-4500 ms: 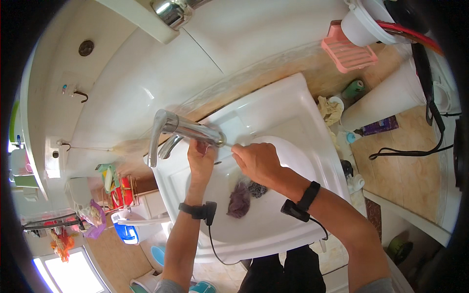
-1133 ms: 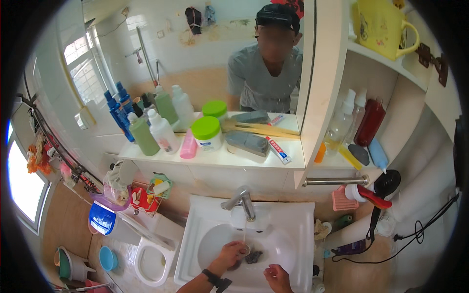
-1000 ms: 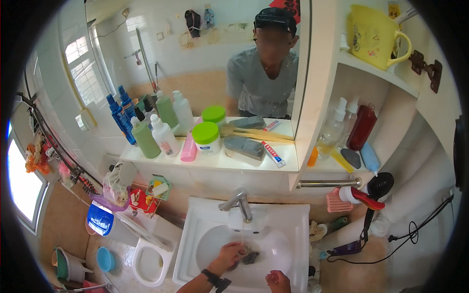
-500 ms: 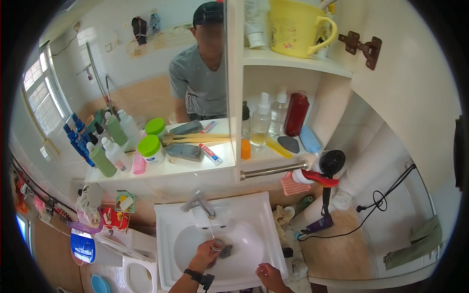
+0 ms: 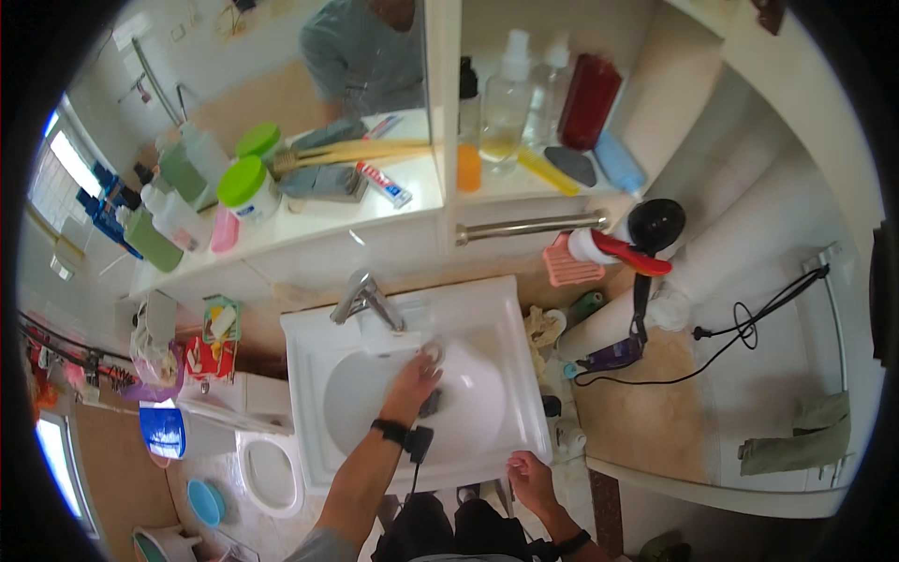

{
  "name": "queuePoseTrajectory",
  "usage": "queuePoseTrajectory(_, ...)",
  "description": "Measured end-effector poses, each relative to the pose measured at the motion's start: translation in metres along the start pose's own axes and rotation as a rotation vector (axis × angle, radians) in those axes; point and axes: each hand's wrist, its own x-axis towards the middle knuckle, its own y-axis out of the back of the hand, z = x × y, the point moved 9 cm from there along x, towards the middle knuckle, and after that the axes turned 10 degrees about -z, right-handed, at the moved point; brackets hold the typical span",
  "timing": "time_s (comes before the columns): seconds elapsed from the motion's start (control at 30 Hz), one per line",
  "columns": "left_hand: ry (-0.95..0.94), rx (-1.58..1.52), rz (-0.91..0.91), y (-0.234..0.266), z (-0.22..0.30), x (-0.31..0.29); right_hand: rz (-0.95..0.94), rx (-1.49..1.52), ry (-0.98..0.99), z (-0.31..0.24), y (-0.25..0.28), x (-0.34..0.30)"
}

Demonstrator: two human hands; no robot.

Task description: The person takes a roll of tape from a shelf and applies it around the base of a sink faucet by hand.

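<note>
My left hand reaches over the white washbasin, with its fingers closed around a small clear round container, perhaps a glass or a jar. That container is near the back of the bowl, just below the chrome faucet. Beside my left hand, a dark grey clump lies in the bowl; its kind is unclear. My right hand hangs by the basin's front right corner, its fingers curled in with nothing visible in them.
Above the basin, a shelf carries bottles, a green-lidded jar, a toothpaste tube and a grey box. A hair dryer hangs at right with its black cord. An open cabinet holds bottles. The toilet stands at left.
The view has tilted downward. My left hand has moved with the clear container toward the back of the bowl by the faucet. A thin water stream seen earlier no longer shows.
</note>
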Motion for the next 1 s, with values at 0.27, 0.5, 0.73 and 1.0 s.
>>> queuePoseTrajectory(0.27, -0.272, 0.598, -0.150, -0.017, -0.013, 0.075, 0.085, -0.026, -0.123, 0.045, 0.020, -0.039)
queuePoseTrajectory(0.5, -0.719, 1.349, 0.084, -0.006, 0.044, 0.085, 0.101, -0.105, -0.051, 0.029, -0.004, -0.033)
queuePoseTrajectory(0.73, -0.223, 0.257, 0.266, -0.034, 0.031, 0.065, 0.093, -0.122, -0.065, 0.020, -0.007, -0.042)
queuePoseTrajectory(1.0, -0.203, 0.349, 0.416, -0.042, 0.032, 0.047, 0.098, -0.076, -0.100, 0.010, -0.005, -0.054)
